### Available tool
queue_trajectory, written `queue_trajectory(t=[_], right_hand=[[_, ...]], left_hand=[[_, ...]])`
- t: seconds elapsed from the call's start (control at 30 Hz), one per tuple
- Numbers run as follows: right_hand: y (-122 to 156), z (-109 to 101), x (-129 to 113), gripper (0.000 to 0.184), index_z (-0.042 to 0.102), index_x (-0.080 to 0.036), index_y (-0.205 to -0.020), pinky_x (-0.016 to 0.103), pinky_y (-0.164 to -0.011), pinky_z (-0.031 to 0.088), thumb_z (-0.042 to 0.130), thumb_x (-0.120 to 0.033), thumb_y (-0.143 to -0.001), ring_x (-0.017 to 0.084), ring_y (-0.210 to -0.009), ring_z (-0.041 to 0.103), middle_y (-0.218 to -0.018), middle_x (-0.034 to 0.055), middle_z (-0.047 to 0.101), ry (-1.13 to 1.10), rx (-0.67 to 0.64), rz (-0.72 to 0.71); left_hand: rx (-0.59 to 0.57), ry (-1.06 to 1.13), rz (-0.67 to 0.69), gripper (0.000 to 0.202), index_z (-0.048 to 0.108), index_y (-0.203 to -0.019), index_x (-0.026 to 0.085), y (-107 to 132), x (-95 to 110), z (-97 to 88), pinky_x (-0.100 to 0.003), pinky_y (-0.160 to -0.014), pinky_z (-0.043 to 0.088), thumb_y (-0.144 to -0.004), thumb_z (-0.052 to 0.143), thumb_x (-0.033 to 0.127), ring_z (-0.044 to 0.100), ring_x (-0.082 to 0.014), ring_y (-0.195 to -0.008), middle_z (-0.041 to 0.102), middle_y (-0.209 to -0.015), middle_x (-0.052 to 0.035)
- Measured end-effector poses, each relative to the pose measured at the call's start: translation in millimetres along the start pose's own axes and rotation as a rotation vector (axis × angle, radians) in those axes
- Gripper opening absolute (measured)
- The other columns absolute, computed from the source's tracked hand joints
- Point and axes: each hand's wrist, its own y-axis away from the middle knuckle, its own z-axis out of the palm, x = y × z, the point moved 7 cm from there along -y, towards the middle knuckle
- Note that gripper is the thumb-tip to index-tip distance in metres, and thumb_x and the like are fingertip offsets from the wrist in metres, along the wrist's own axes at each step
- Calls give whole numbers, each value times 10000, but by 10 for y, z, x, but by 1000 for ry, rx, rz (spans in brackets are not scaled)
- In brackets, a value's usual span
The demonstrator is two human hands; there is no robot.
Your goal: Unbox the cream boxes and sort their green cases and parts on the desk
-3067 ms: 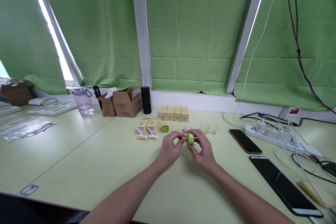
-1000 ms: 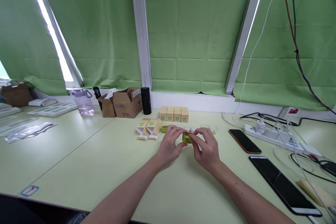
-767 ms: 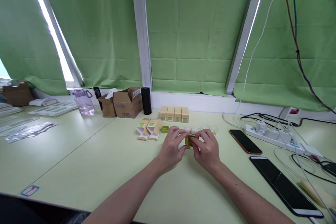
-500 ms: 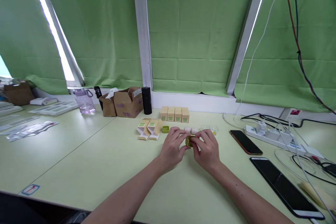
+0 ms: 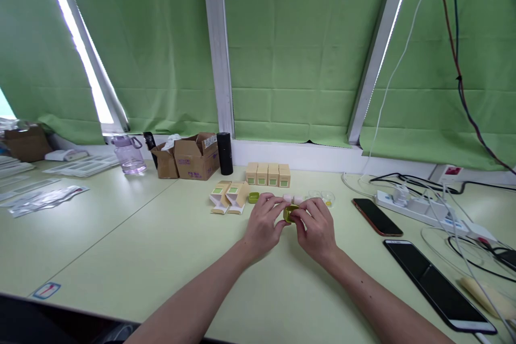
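Both my hands meet over the pale green table [image 5: 169, 247] around one small green case [image 5: 288, 213]. My left hand [image 5: 263, 223] pinches its left side with thumb and fingertips. My right hand [image 5: 315, 226] pinches its right side, fingers curled. Just behind the hands lie a small green lid [image 5: 253, 197], small pink pieces [image 5: 292, 199] and clear round shells with yellow bits [image 5: 324, 198]. A row of several tan boxes with green labels [image 5: 267, 173] stands further back, and two open tan boxes [image 5: 228, 196] lie to their left.
Two open cardboard cartons [image 5: 188, 157], a black cylinder [image 5: 224, 153] and a purple water bottle [image 5: 128, 154] stand at the back left. Two phones [image 5: 376, 216] [image 5: 437, 285], a power strip [image 5: 419, 206] and cables occupy the right. Packets [image 5: 44, 197] lie far left.
The hands brought the green case down from mid-air toward the table, then drew together around it; over the last half second they hardly move.
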Motion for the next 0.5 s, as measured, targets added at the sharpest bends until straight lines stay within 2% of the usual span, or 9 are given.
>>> queue_trajectory(t=[0.5], right_hand=[[-4,-18,-43,139,656,-194,-867,360,-700,417,618,-69,-914,219,-836,492,-836,65,625,1,33,-31]], left_hand=[[11,-22,-4,415,658,-1265,216,2,-21,-6,-501,-908,545,-870,673,90,542,-305,-1103,693,-1171,-116]])
